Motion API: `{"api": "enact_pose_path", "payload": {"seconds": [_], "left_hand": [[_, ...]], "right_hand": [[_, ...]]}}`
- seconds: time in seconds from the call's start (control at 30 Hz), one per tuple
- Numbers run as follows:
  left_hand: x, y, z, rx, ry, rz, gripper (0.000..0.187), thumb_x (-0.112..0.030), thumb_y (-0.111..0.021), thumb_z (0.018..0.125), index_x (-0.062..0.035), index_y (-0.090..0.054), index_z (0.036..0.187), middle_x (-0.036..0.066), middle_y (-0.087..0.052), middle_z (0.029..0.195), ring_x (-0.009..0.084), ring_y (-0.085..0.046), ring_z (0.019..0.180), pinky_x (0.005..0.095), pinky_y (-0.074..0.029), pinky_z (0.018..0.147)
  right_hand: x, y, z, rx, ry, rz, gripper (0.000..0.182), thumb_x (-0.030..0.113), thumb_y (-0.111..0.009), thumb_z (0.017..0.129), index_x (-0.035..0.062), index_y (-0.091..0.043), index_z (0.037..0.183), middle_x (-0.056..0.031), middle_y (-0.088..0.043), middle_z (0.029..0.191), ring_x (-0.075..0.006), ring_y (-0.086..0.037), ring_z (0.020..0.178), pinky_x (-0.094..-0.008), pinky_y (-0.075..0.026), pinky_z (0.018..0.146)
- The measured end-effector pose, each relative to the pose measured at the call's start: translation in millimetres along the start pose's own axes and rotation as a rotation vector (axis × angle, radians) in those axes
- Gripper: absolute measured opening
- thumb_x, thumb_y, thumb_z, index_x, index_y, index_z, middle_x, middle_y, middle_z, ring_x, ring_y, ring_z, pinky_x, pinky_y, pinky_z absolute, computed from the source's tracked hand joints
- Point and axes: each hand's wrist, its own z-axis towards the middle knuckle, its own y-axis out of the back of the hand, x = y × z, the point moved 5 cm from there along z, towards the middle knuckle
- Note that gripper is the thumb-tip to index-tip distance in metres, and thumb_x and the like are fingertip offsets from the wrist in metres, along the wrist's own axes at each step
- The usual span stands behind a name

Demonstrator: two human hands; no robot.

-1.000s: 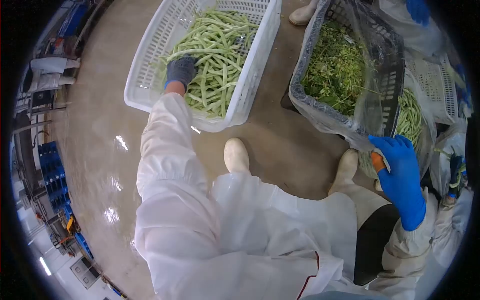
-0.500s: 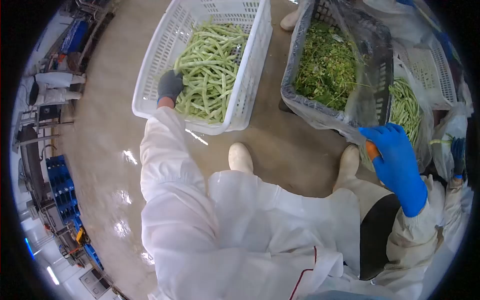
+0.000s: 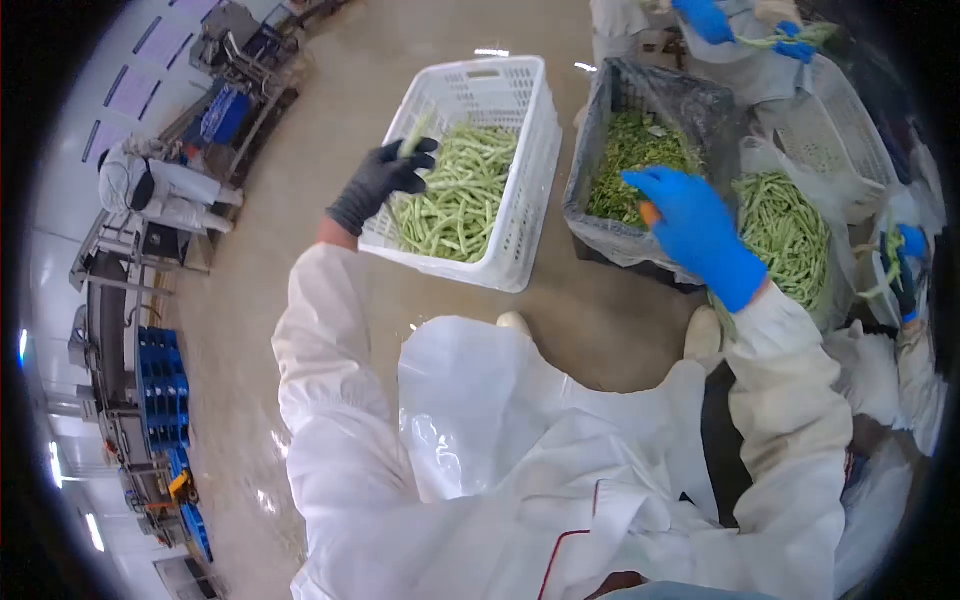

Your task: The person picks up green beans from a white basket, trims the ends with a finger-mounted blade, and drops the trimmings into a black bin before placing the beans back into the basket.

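Note:
My left hand (image 3: 383, 184), in a dark glove, is closed around blurred green beans (image 3: 416, 134) above the left side of a white slotted crate (image 3: 538, 190). More green beans (image 3: 468, 185) lie in this crate. My right hand (image 3: 700, 225), in a blue glove, is curled over the front right of a dark, plastic-lined crate (image 3: 577, 190) of leafy green scraps (image 3: 640, 150). A small orange-brown thing shows by its thumb; what it is, I cannot make out.
Right of the lined crate is a clear bag (image 3: 842, 255) with green beans (image 3: 783, 238). Co-workers' gloved hands (image 3: 707, 20) show at the top right and right edge. A person in white (image 3: 165, 185) bends at the left near machinery and blue pallets (image 3: 162, 385).
My left hand has lifted from the bean pile, with beans in it. My right hand has moved up and left over the lined crate. The camera view has shifted.

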Motion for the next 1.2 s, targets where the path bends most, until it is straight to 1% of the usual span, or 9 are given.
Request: {"api": "enact_pose_path", "payload": {"seconds": [0.13, 0.3, 0.4, 0.57, 0.7, 0.83, 0.97, 1.07, 1.2], "left_hand": [[-64, -95, -38, 0.29, -0.037, -0.066, 0.034, -0.022, -0.061, 0.093, -0.0035, -0.061, 0.121, 0.005, -0.067, 0.098, 0.0114, -0.063, 0.068, 0.0267, -0.056, 0.07], [-94, -181, -78, 0.395, -0.054, -0.027, 0.032, -0.016, -0.059, 0.094, -0.0018, -0.059, 0.123, 0.004, -0.066, 0.097, 0.0099, -0.062, 0.078, 0.0261, -0.054, 0.068], [-91, -203, -86, 0.259, -0.058, 0.142, 0.035, -0.018, -0.063, 0.091, -0.0051, -0.06, 0.124, 0.001, -0.067, 0.095, 0.0075, -0.061, 0.069, 0.0231, -0.049, 0.064], [-67, -222, -75, -0.006, -0.322, -0.094, 0.031, -0.016, -0.062, 0.091, -0.006, -0.062, 0.12, 0.001, -0.065, 0.088, 0.0069, -0.059, 0.071, 0.0238, -0.05, 0.063], [-83, -219, -72, -0.096, -0.373, 0.134, 0.028, -0.016, -0.06, 0.091, -0.0059, -0.061, 0.118, 0.005, -0.064, 0.088, 0.0081, -0.06, 0.072, 0.0248, -0.05, 0.063], [-81, -232, -63, -0.329, -0.7, 0.456, 0.031, -0.019, -0.059, 0.091, -0.0055, -0.061, 0.119, 0.004, -0.068, 0.084, 0.0113, -0.06, 0.072, 0.0317, -0.05, 0.069], [-84, -235, -60, -0.079, -0.381, -0.055, 0.033, -0.019, -0.063, 0.088, -0.0054, -0.063, 0.117, 0.008, -0.069, 0.091, 0.0163, -0.063, 0.08, 0.034, -0.049, 0.076], [-90, -240, -59, -0.104, -0.366, -0.324, 0.03, -0.013, -0.066, 0.084, -0.0026, -0.064, 0.112, 0.011, -0.068, 0.095, 0.0199, -0.065, 0.086, 0.0349, -0.049, 0.08], [-85, -220, -40, -0.246, -0.461, -0.874, 0.031, -0.01, -0.066, 0.086, 0.0032, -0.062, 0.113, 0.009, -0.067, 0.101, 0.0149, -0.062, 0.09, 0.0294, -0.048, 0.085]], "right_hand": [[19, 29, 16, -0.26, 0.075, 0.202, 0.042, 0.012, -0.059, 0.083, 0.0091, -0.057, 0.125, -0.0182, -0.063, 0.104, -0.038, -0.06, 0.087, -0.0455, -0.049, 0.077], [28, 37, 9, -0.192, 0.171, 0.368, 0.036, 0.012, -0.058, 0.085, 0.0072, -0.062, 0.12, -0.0179, -0.063, 0.103, -0.0368, -0.061, 0.089, -0.0445, -0.05, 0.076], [21, 29, -5, -0.053, 0.189, 0.284, 0.028, 0.012, -0.059, 0.083, 0.0059, -0.066, 0.11, -0.0161, -0.064, 0.097, -0.0353, -0.061, 0.086, -0.0435, -0.049, 0.075], [17, 28, -14, 0.089, 0.223, 0.076, 0.025, 0.01, -0.06, 0.081, 0.0064, -0.066, 0.104, -0.0143, -0.062, 0.093, -0.0337, -0.059, 0.086, -0.0419, -0.047, 0.077], [22, 43, -13, -0.054, 0.271, -0.019, 0.024, 0.008, -0.061, 0.079, 0.0057, -0.063, 0.103, -0.0144, -0.061, 0.093, -0.0351, -0.057, 0.088, -0.0418, -0.046, 0.079], [14, 38, -16, -0.175, 0.196, 0.043, 0.021, 0.007, -0.059, 0.081, 0.0026, -0.062, 0.102, -0.0142, -0.062, 0.091, -0.0321, -0.058, 0.084, -0.0386, -0.046, 0.075], [-26, 19, -17, -0.076, -0.44, 0.802, 0.023, 0.008, -0.054, 0.086, -0.0003, -0.063, 0.105, -0.0091, -0.064, 0.088, -0.0178, -0.056, 0.075, -0.0302, -0.045, 0.072], [-16, 15, -11, -0.169, -0.442, 1.278, 0.024, 0.01, -0.053, 0.086, -0.0001, -0.066, 0.103, -0.005, -0.065, 0.084, -0.0104, -0.051, 0.071, -0.026, -0.044, 0.068], [-22, -18, -18, 0.291, -0.437, 0.896, 0.022, 0.014, -0.057, 0.084, 0.0023, -0.07, 0.098, -0.0084, -0.066, 0.081, -0.0155, -0.055, 0.07, -0.0311, -0.046, 0.069]]}}
